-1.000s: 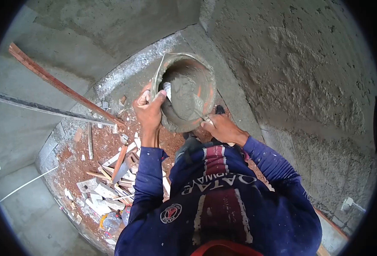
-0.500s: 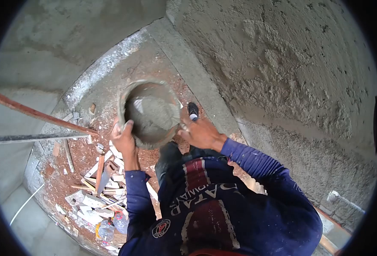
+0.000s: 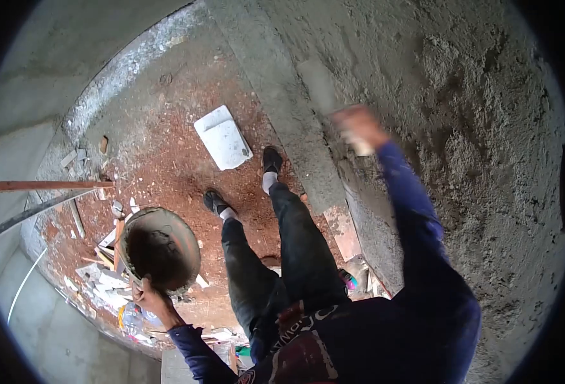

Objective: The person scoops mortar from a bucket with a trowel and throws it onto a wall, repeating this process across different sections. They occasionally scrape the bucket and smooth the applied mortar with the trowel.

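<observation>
My left hand (image 3: pixel 151 299) is closed on the near rim of a round, mortar-crusted basin (image 3: pixel 190 240). The basin is tilted at my left side, its inside dark with grey wet mortar towards the bottom. My right hand (image 3: pixel 359 125) is out to the right in front of the rough mortar-coated wall (image 3: pixel 461 153), smeared by motion. A pale patch shows under its palm and a smooth light-grey strip lies just beyond its fingers; I cannot tell whether it holds anything.
A white flat piece of plastic (image 3: pixel 223 137) lies on the reddish dirt floor ahead of my feet. Wood scraps and rubble (image 3: pixel 106 278) lie at the left, with a clear plastic bottle (image 3: pixel 131 318). A wooden pole (image 3: pixel 46 185) and a grey bar (image 3: pixel 33 214) lean in from the left.
My right hand has left the basin and swung out to the wall. My left hand has carried the basin down and left, baring the white plastic piece and my feet.
</observation>
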The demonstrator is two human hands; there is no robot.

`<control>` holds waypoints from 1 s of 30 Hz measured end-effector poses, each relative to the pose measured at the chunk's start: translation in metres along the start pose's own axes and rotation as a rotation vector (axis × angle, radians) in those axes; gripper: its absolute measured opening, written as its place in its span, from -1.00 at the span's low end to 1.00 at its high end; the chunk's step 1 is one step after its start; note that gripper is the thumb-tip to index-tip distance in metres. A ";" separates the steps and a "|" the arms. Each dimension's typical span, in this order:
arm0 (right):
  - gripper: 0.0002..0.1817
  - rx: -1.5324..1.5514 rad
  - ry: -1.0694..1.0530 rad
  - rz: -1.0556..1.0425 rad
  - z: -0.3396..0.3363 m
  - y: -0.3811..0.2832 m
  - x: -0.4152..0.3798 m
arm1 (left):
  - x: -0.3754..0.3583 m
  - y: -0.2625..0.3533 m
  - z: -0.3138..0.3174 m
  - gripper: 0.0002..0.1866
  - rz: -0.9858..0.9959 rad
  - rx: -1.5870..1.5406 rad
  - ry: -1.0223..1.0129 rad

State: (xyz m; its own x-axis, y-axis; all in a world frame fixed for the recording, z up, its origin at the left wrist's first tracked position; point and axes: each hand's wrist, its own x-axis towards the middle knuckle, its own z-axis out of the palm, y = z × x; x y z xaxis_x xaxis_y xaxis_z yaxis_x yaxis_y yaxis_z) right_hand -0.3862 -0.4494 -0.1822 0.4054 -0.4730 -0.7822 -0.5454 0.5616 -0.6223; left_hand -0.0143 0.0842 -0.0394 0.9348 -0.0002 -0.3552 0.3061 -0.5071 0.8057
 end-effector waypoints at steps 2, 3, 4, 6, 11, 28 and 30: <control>-0.79 -0.326 0.350 -0.126 0.009 -0.148 -0.125 | -0.012 -0.002 0.004 -0.71 0.010 -0.071 0.004; -0.78 -0.281 0.408 -0.120 0.019 -0.201 -0.188 | -0.017 0.003 0.008 -0.69 -0.017 -0.101 -0.004; -0.76 -0.231 0.448 -0.225 0.036 -0.230 -0.232 | -0.019 0.010 0.017 -0.67 -0.037 -0.141 -0.020; -0.74 -0.353 0.430 -0.269 0.061 -0.250 -0.274 | -0.025 0.025 0.038 -0.64 -0.068 -0.069 -0.092; -0.72 -1.358 0.112 -0.477 0.111 -0.200 -0.266 | -0.043 0.064 0.102 -0.66 0.099 -0.032 -0.313; -0.63 -0.754 0.108 -0.721 0.342 -0.071 -0.316 | -0.019 0.193 0.076 -0.69 0.759 -0.303 -0.785; -0.67 -0.728 0.149 -0.633 0.345 -0.064 -0.310 | -0.014 0.184 0.064 -0.62 0.445 -0.557 -0.786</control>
State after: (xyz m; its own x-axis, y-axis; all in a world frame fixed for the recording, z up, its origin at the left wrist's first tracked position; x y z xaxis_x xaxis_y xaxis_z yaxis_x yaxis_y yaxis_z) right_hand -0.2236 -0.1041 0.0896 0.7100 -0.6516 -0.2670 -0.5988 -0.3592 -0.7158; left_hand 0.0175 -0.0638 0.0835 0.6644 -0.7471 -0.0211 0.1908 0.1423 0.9713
